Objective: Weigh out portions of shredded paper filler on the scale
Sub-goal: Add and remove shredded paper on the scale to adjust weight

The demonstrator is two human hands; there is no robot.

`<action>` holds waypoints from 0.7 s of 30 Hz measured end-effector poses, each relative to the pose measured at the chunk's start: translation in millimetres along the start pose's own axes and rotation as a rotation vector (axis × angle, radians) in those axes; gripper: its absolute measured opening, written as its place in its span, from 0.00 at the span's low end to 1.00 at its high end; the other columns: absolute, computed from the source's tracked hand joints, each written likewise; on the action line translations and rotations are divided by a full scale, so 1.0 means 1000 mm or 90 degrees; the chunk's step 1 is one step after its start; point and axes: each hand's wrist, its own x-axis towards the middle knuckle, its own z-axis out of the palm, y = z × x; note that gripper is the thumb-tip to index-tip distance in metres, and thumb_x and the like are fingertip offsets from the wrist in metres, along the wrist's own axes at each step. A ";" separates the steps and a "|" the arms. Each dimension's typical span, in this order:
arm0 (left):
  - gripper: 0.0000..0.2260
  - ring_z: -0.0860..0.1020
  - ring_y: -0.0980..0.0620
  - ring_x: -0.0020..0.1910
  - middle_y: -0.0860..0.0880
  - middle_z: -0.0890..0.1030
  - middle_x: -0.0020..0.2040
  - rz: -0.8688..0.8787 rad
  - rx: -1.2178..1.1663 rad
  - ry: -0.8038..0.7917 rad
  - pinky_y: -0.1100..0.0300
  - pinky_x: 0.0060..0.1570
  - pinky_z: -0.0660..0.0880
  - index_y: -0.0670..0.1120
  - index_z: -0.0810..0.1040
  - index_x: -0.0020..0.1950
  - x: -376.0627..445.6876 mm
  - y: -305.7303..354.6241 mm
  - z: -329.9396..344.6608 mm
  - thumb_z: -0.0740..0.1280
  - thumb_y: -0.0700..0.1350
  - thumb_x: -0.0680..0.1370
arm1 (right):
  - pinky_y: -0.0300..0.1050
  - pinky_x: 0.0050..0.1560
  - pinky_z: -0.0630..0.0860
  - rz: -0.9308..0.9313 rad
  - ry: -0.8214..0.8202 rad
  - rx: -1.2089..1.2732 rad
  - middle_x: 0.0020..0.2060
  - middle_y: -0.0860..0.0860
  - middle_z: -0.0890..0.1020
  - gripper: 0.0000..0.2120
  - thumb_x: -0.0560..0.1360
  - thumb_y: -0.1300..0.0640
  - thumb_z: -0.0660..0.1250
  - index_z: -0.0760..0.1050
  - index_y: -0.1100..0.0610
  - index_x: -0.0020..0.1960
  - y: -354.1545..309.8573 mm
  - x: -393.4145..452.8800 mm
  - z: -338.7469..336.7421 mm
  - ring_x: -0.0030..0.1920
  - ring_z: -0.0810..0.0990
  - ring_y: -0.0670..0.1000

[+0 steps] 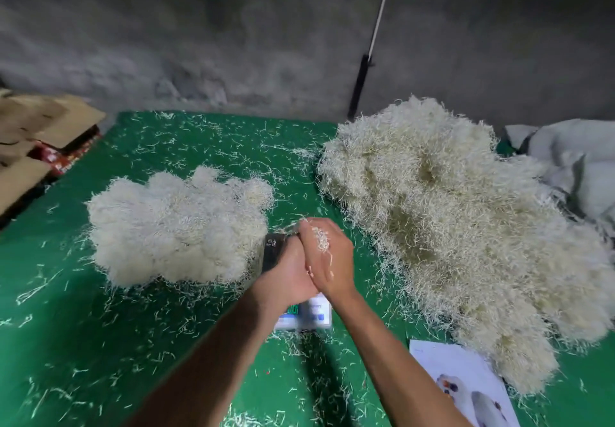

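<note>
Hands meet over a small white digital scale [307, 315] on a green mat [100, 327], seen from a head-worn camera looking down along two bare forearms. The left hand [286, 273] lies pressed against the right hand [327, 255] directly above the scale, and between them they cover most of its platform; only a dark corner of it shows at the far left of the hands, and the white front panel with its blue buttons shows at the near side. A few cream strands of shredded paper filler cling to the back of the right hand and poke out past its fingertips on the far side. Whether either hand grips anything cannot be told, as the fingers are turned away and blurred.

A smaller fluffy heap of cream shredded paper [176, 223] sits on the mat just left of the scale, its near right edge touching the dark platform corner. A much larger, sprawling mound of the same shredded paper [449, 227] fills the right side of the mat, well apart from the hands. Loose strands are scattered over the mat all around.

A white printed sheet [466, 383] lies at the near right, beside the large mound. Flattened brown cardboard [43, 127] is stacked at the far left edge, and a pale grey sack [572, 160] rests at the far right. A thin white-and-black pole [369, 50] leans on the grey concrete wall [166, 27] beyond.
</note>
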 end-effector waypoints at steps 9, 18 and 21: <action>0.30 0.67 0.32 0.73 0.33 0.67 0.75 -0.026 -0.207 0.106 0.37 0.73 0.65 0.37 0.61 0.78 -0.004 -0.006 -0.036 0.56 0.58 0.85 | 0.62 0.62 0.79 0.293 -0.318 -0.239 0.62 0.61 0.78 0.37 0.79 0.28 0.55 0.70 0.61 0.67 0.041 0.044 0.015 0.63 0.79 0.62; 0.32 0.70 0.35 0.72 0.34 0.67 0.75 0.046 -0.326 0.164 0.39 0.68 0.69 0.37 0.57 0.80 0.035 -0.018 -0.074 0.52 0.60 0.85 | 0.46 0.38 0.82 0.309 -0.358 -0.294 0.39 0.56 0.83 0.24 0.83 0.40 0.60 0.81 0.60 0.52 0.077 0.068 0.005 0.36 0.83 0.53; 0.31 0.71 0.36 0.71 0.36 0.69 0.74 0.027 -0.341 0.181 0.40 0.64 0.72 0.37 0.59 0.79 0.043 -0.024 -0.074 0.51 0.59 0.85 | 0.48 0.37 0.84 0.360 -0.356 -0.308 0.37 0.56 0.83 0.18 0.84 0.46 0.62 0.80 0.59 0.47 0.097 0.054 -0.007 0.30 0.79 0.51</action>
